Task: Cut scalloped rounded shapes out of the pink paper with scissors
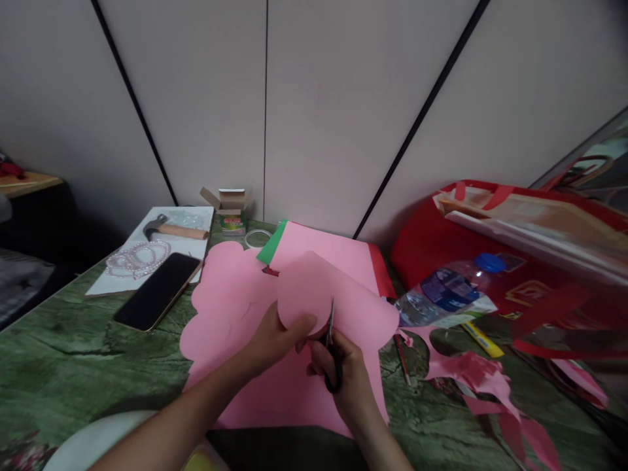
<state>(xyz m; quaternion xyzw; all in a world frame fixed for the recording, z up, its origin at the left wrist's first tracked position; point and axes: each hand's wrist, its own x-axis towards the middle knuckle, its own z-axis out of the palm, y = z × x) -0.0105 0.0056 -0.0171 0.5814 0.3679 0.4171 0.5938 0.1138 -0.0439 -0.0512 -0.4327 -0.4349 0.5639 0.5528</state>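
Observation:
A large pink paper sheet (275,392) with scalloped edges lies in front of me, one part of it curled upward. My left hand (279,337) pinches the rounded, raised part of the paper, thumb on top. In my right hand (343,376) are scissors (334,366) with black handles, their blades pointing away from me at the edge of the raised paper. Whether the blades are parted is hard to make out. Faint curved lines mark the sheet to the left. Beneath its far side lie more pink, green (273,245) and red (381,271) sheets.
At left are a phone (157,291), a hammer (181,231) and beaded strings (137,259), with a small opened box (231,214) behind. A water bottle (444,288), a red bag (422,229), a yellow tube (483,339) and pink paper scraps (471,369) are at right. A wall stands behind.

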